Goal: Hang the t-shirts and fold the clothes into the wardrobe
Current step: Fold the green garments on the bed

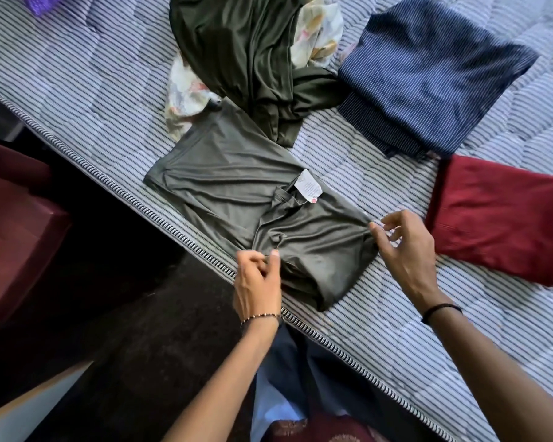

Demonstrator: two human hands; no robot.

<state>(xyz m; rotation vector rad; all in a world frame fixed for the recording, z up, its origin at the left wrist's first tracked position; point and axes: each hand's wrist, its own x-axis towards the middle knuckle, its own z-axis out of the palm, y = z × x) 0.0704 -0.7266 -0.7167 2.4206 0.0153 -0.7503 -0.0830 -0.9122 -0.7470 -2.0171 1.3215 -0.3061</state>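
Grey shirt edge in left hand

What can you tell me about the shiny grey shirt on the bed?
The grey shirt looks smooth, shiny and thin, with soft wrinkles. It lies partly folded on the striped bed, near its edge. A white label with a red mark shows at the collar. The left hand pinches its near edge, the right hand its right corner. Its far end meets dark green clothes.

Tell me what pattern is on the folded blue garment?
Fine white pinstripes on the folded navy garment, head view.
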